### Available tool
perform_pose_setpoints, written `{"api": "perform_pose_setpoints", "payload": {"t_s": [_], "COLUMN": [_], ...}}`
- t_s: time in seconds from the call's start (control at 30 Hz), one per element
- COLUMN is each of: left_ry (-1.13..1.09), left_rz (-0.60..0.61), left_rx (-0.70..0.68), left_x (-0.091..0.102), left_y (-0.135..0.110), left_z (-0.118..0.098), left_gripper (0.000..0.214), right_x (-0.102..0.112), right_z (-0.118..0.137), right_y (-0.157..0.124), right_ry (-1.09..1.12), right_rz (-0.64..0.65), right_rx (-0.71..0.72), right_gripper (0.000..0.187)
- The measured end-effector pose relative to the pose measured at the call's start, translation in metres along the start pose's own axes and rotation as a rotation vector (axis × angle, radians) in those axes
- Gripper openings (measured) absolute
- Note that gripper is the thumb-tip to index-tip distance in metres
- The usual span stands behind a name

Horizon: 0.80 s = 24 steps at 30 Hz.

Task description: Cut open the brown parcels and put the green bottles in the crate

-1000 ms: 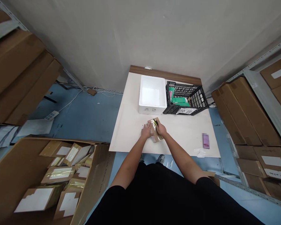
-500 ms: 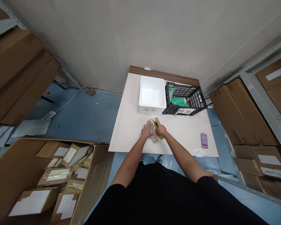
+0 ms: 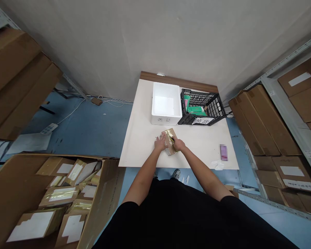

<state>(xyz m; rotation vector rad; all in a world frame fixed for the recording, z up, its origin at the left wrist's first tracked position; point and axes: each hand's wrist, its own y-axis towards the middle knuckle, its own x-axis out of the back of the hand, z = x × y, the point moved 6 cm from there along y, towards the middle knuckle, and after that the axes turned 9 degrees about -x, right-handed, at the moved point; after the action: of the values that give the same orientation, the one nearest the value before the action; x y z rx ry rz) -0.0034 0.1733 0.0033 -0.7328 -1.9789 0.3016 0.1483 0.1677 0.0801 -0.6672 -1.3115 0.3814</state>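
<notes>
A small brown cardboard parcel [image 3: 169, 134] wrapped in shiny yellow tape lies on the white table [image 3: 145, 138] near its front edge. My left hand [image 3: 160, 142] rests flat on the parcel's left side with its fingers spread. My right hand [image 3: 178, 144] is closed on a small dark tool [image 3: 172, 140] with a yellow-green part, its tip on top of the parcel. What kind of tool it is I cannot make out.
A white foam box [image 3: 166, 103] and a black plastic crate [image 3: 217, 107] with green packs stand at the table's back. A purple item [image 3: 223, 152] lies at the right. A large open carton [image 3: 23, 173] of similar parcels sits lower left. Stacked cartons on shelves flank both sides.
My hands and the parcel stay together; the tool has slid slightly along the parcel's top. The view has shifted a little as my head moved.
</notes>
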Motion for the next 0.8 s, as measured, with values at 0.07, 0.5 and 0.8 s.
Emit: {"api": "perform_pose_setpoints", "payload": {"t_s": [0.07, 0.5, 0.8], "left_ry": [0.006, 0.063, 0.051], "left_rz": [0.004, -0.019, -0.172], "left_rx": [0.001, -0.003, 0.074], "left_x": [0.0, 0.002, -0.008], "left_y": [0.0, 0.0, -0.011], "left_z": [0.0, 0.005, -0.026], "left_gripper": [0.117, 0.115, 0.106], "right_x": [-0.002, -0.028, -0.046], "right_z": [-0.004, -0.055, -0.147], "right_y": [-0.006, -0.071, -0.09], "right_ry": [-0.033, -0.091, 0.187], "right_rz": [0.033, 0.159, -0.053], "right_rx": [-0.015, -0.056, -0.182], "right_gripper": [0.065, 0.058, 0.061]}}
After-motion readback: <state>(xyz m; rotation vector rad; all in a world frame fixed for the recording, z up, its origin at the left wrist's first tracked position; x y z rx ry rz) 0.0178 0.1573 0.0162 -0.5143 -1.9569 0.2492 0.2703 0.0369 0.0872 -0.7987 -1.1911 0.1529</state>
